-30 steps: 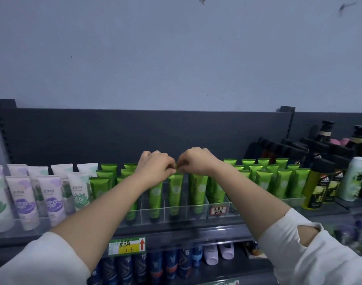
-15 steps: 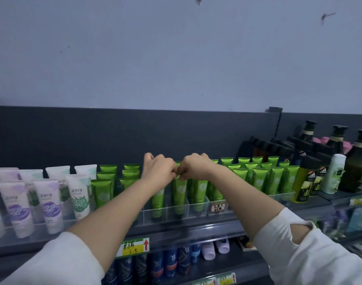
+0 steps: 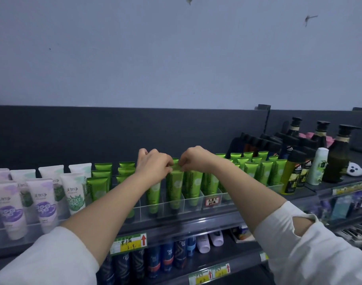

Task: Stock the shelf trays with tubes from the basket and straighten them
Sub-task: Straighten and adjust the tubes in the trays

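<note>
Green tube (image 3: 175,185) stands upright in the clear tray (image 3: 194,202) on the top shelf, its crimped top pinched from both sides by the left hand (image 3: 154,166) and the right hand (image 3: 195,159), each grip narrow and closed on that top edge. Against a second ago the hands have barely shifted on the same tube, so this looks like straightening rather than fresh stocking. Outward, more green tubes (image 3: 256,168) fill the rows either side, with white tubes (image 3: 73,190) further left; no basket is in view.
</note>
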